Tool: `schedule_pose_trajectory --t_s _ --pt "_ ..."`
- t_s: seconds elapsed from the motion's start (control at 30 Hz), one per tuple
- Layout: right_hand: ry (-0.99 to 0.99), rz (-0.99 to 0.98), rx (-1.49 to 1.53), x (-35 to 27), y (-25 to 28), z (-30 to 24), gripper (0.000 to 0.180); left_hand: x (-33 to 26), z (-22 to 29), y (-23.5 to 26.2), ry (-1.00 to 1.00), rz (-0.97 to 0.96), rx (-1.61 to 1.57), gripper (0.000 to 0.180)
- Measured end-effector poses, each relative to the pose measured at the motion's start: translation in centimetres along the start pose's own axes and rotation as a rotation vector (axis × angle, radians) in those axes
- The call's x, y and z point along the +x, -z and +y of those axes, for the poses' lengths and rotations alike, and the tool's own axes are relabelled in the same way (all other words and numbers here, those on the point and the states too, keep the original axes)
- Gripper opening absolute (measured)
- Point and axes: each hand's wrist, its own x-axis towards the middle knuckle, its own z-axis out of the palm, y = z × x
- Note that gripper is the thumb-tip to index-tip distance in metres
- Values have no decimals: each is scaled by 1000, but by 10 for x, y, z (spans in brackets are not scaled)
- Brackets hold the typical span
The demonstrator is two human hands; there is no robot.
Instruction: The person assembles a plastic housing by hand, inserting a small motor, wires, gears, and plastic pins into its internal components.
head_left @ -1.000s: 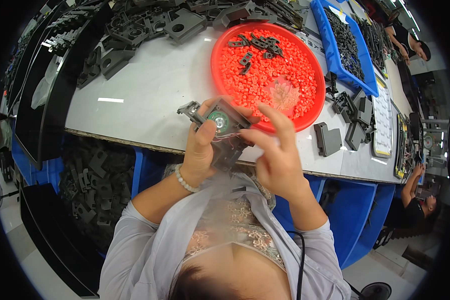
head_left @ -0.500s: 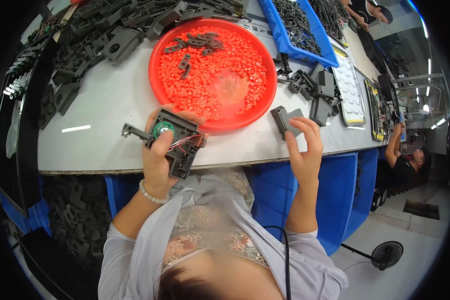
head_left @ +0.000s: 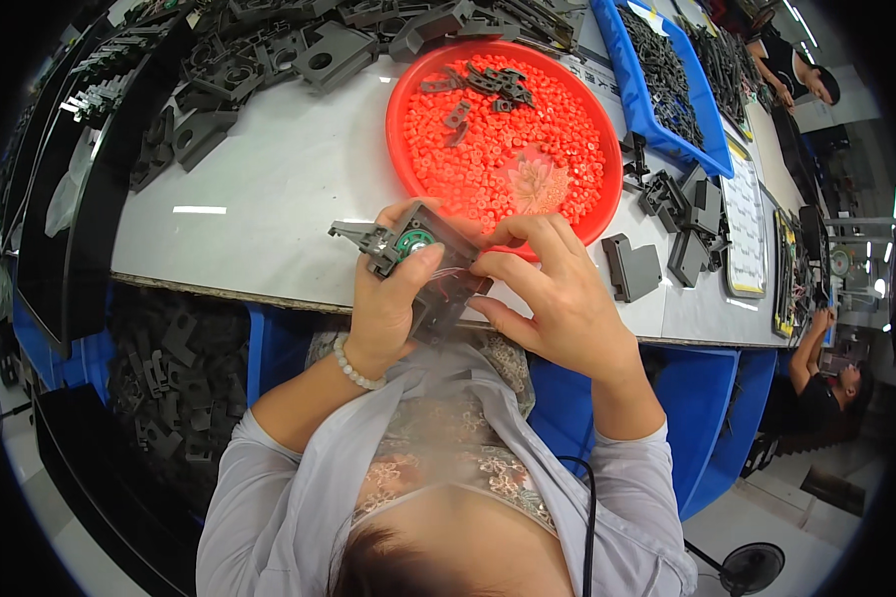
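Note:
My left hand [head_left: 386,310], wearing a pale bead bracelet, is closed around a dark grey plastic housing [head_left: 446,306]. Set into the housing is a round green-rimmed speaker [head_left: 414,242], with thin red and white wires beside it. My left thumb presses next to the speaker. A slotted grey arm [head_left: 360,235] sticks out from the housing's left side. My right hand [head_left: 558,294] is closed at the housing's right edge, its thumb and fingertips against it near the wires. Whether a small part sits between those fingertips is hidden. Right of this hand, a grey plastic cover [head_left: 632,268] lies on the table.
Beyond my hands stands a red basin [head_left: 405,164] of small red-orange pieces, topped by several dark parts. A blue bin [head_left: 722,159] of black parts is at the back right. Grey housings [head_left: 336,56] pile up at the far left. Blue crates [head_left: 687,398] stand below the table edge.
My right hand has left the grey cover and come over to the housing, where its fingers now touch the right edge. The whole view has shifted, with the table contents appearing farther right.

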Motion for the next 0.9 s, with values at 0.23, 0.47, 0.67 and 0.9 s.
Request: schedule_pose_trajectory --t_s 0.23,0.47,0.67,0.9 --pt "102 -103 -147 8 4 -1 24 0 -7 5 -19 54 109 38" --pt "134 21 -53 -1 0 7 37 1 -3 1 -9 74 63 40" --pt "-398 351 -262 -74 18 51 40 6 -3 8 39 -23 -53 37" --pt "-560 163 -421 -104 28 73 35 10 -8 11 87 -43 -159 42"
